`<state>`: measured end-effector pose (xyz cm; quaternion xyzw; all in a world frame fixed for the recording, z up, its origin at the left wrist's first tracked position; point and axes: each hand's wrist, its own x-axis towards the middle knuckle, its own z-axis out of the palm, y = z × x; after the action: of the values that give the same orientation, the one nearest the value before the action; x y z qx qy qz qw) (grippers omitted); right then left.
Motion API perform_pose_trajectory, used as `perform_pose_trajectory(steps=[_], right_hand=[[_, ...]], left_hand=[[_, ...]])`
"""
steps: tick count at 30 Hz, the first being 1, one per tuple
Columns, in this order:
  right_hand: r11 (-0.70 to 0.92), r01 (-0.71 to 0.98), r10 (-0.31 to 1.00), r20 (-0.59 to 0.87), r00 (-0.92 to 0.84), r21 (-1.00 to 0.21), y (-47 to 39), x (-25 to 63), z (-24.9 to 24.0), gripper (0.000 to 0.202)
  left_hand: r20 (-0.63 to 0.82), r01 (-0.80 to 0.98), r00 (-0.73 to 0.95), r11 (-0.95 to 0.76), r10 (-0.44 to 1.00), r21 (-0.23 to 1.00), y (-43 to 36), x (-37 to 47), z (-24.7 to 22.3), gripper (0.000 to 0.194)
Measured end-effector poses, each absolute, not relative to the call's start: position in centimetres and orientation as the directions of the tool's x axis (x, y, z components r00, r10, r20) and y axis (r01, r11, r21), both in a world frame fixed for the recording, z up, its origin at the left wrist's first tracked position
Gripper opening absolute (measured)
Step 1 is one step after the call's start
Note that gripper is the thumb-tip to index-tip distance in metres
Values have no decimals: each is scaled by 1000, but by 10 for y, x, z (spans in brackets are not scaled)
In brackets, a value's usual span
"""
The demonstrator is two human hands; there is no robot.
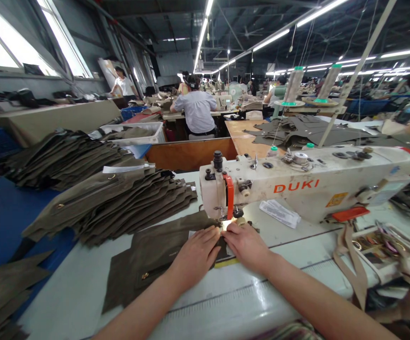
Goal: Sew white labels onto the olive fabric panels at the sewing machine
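Note:
A dark olive fabric panel (148, 248) with a zipper and a small brass-coloured pull lies on the sewing machine table, its right end at the needle area. My left hand (200, 250) rests on this panel, fingers stretched out and close together, the tips near the presser foot. Just right of it, my right hand (245, 243) has its fingers curled and pressed together beside the lit needle area. What those fingers pinch is hidden. The white sewing machine (254, 182), marked DUKI, stands directly behind both hands. A small white label (191, 234) shows beside my left hand.
Stacked olive panels (137, 203) lie left of the machine. White labels (280, 213) sit under its arm. At right are a tray (385, 250) of small parts and a tan strap (350, 264). A person (196, 108) sits ahead, back turned. Thread cones (293, 85) stand behind.

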<state>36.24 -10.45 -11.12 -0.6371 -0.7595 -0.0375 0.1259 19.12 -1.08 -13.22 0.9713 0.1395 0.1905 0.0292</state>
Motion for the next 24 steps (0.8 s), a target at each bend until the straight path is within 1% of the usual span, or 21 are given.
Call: perform_pose_trajectory(steps=[6,14,19,24], right_hand=[[170,979,962,235,-141,-108,-104,361,-110,15],[167,982,963,228,-142,-94,-103,361,-110,14],[177,979,956,255,-147,-97,-103,361,-111,15],[180,980,946,287,-148,-89,-104,362,-115,16]], left_hand=[[366,250,886,-958,285,139,-7,192,-133,31],[358,234,895,-964,265,129,-6,192,-132,31],[359,229,893,-961,270,152,-5,193,-131,33],[335,258,898,-958,286,126,4,199,-130,32]])
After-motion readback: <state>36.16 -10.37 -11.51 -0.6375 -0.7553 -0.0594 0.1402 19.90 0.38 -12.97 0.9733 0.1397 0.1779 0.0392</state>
